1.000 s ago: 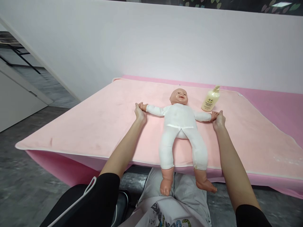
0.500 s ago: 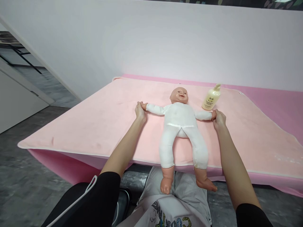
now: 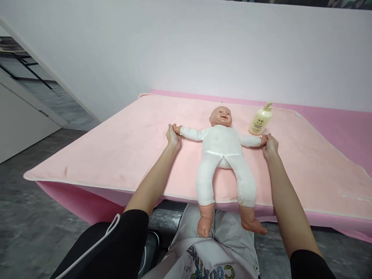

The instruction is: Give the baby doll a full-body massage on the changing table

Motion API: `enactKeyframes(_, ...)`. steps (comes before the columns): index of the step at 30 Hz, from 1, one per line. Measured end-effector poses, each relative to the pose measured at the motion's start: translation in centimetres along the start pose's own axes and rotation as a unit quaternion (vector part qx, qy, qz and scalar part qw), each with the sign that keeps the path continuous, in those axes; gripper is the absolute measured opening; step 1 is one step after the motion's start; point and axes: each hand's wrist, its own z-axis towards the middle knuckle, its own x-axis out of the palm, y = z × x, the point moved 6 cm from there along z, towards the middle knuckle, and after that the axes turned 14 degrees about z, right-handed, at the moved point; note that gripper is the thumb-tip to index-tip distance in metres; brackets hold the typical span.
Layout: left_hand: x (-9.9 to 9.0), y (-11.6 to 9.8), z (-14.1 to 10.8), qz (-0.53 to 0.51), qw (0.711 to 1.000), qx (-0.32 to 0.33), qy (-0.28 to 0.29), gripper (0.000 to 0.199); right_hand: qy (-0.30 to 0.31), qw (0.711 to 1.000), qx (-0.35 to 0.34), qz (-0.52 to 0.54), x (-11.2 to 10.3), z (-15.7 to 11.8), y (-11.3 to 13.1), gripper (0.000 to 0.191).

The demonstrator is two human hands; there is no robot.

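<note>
Floor (image 3: 14, 224) at the far left is grey and patchy, with a flat white door (image 3: 23, 120) above it. Next comes a black sleeve (image 3: 132, 228) with a thin white cord (image 3: 87, 251) looped over it. A soft, pale pink blanket (image 3: 110, 143) spreads out wide with a white edge, and a darker pink cloth (image 3: 72, 199) hangs down under it. The left hand (image 3: 173, 137) is curled round one little hand of the doll (image 3: 223, 141), mostly closed, though some fingers are hidden. Hardly anything has changed in the last second: the view has tipped a tiny bit, but the hold is the same, so the doll's arms stay stretched out. The doll lies on its back on the blanket, with its feet poking past the front edge. Its body, arms and legs are plump white cloth; its head, hands and feet look smooth and hard, like plastic. A pale yellow bottle (image 3: 259, 123) with round shoulders and a pump top stands just behind the doll's other arm. The right hand (image 3: 271, 146) is bent round the doll's other little hand, also mostly closed, with some fingers out of sight.
</note>
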Motion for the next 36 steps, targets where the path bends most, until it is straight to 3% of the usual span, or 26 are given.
enactKeyframes(3, -0.2, 0.0, 0.4, -0.030, 0.999, 0.002, -0.015, 0.037, 0.005, 1.000, 0.006, -0.013, 0.2, 0.5, -0.1, 0.031)
enactKeyframes(6, -0.1, 0.0, 0.4, -0.049, 0.999, -0.007, -0.007, 0.043, 0.036, 0.999, -0.003, -0.012, 0.5, 0.7, -0.1, 0.028)
enactKeyframes(12, 0.1, -0.1, 0.0, -0.003, 1.000, 0.008, 0.015, 0.020, 0.017, 1.000, -0.011, -0.017, 0.0, 0.0, 0.0, 0.012)
enactKeyframes(19, -0.2, 0.1, 0.7, -0.042, 0.999, 0.003, 0.002, 0.045, -0.009, 1.000, 0.010, -0.017, 0.1, 0.3, -0.1, 0.034)
enactKeyframes(27, 0.0, -0.2, -0.3, 0.014, 1.000, 0.015, 0.017, 0.020, 0.017, 1.000, -0.004, -0.022, 0.3, -0.6, 0.2, 0.012)
enactKeyframes(36, -0.1, 0.1, 0.4, -0.029, 1.000, -0.005, 0.006, 0.042, -0.020, 1.000, 0.022, 0.003, 0.3, -0.5, 0.1, 0.028)
